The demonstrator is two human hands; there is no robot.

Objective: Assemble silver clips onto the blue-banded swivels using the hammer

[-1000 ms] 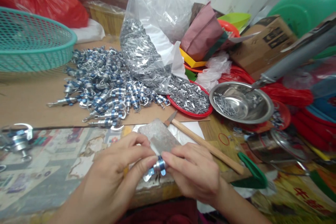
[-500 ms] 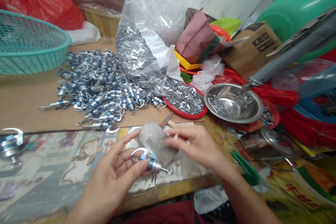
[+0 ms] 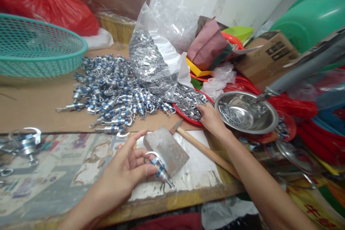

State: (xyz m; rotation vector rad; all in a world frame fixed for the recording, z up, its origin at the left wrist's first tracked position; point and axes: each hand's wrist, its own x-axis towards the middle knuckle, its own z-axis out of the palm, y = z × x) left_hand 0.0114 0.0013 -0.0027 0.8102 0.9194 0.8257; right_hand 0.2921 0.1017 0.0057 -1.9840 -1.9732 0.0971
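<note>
Between the thumb and fingers of my left hand (image 3: 132, 169) is a small silver-and-blue metal fitting (image 3: 161, 172) with a curved hook and a ring end. It lies over the near edge of a grey metal block (image 3: 168, 151). My right hand (image 3: 210, 116) reaches into a red plate (image 3: 185, 115) heaped with small flat metal pieces (image 3: 188, 100); its fingertips touch the pieces, and whether they grip one is too small to tell. A hammer with a wooden handle (image 3: 207, 152) lies beside the block.
A large pile of similar fittings (image 3: 107, 90) lies on cardboard behind my left hand, near a turquoise basket (image 3: 43, 61). Behind the plate stands a clear bag of metal pieces (image 3: 151, 61). At right are a steel bowl (image 3: 269, 125) and a grey bar (image 3: 302, 68).
My right hand has moved from beside the block, away and to the right, onto the red plate, uncovering the block and wooden handle. My left hand still holds the fitting. The view has shifted slightly.
</note>
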